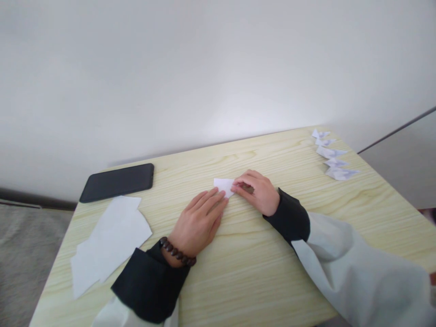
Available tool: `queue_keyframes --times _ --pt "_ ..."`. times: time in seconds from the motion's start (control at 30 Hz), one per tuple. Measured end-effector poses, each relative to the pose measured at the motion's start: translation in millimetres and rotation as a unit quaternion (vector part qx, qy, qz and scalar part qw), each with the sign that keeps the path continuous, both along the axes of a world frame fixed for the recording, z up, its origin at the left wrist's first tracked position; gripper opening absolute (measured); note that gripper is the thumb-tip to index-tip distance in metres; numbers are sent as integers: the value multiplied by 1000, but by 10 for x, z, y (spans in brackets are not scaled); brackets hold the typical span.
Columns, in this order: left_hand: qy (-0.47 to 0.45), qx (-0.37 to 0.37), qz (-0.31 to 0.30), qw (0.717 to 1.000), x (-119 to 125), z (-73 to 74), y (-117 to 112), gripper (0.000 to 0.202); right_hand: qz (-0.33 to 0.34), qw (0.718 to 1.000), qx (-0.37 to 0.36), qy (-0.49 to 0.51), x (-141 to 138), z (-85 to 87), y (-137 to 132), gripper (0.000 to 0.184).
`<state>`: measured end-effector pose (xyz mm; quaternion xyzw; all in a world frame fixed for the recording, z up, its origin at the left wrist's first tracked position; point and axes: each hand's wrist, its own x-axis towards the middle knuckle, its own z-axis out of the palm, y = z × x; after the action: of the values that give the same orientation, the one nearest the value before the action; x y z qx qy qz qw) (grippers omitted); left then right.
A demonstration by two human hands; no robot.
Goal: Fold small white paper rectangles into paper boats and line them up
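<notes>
A small white piece of paper (223, 183) lies on the wooden table between my two hands. My left hand (200, 218), with a dark bead bracelet (177, 253) at the wrist, lies flat with its fingers stretched out, and its fingertips rest on the paper's near left edge. From the other side, my right hand (257, 190) pinches the paper's right corner between thumb and fingers. The paper looks folded, but its creases are too faint to make out.
Loose white paper sheets (111, 238) overlap at the table's left. Behind them lies a black phone (117, 182). Several folded white paper shapes (332, 152) line the right back edge of the table (272, 272). A white wall (218, 68) stands directly behind.
</notes>
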<state>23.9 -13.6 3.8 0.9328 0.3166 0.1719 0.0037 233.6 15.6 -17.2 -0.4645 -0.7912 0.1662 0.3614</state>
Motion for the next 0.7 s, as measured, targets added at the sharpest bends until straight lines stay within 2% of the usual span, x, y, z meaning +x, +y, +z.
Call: queue_keyframes --times 0.2,0.5,0.57,0.63,0.7 --pt "1 2 9 1000 11 -22 -8 37 30 1000 4 3 34 9 12 19" --pt "7 -2 36 999 73 -36 -12 32 5 999 -28 18 41 7 26 15" --pt "1 -7 39 999 72 -35 -14 33 30 998 -45 18 84 21 50 16" --pt "-7 -7 44 999 70 -40 -16 34 86 994 -64 11 142 33 79 16" --pt "-10 -7 49 999 69 -45 -19 33 130 990 -49 -13 196 36 108 15"
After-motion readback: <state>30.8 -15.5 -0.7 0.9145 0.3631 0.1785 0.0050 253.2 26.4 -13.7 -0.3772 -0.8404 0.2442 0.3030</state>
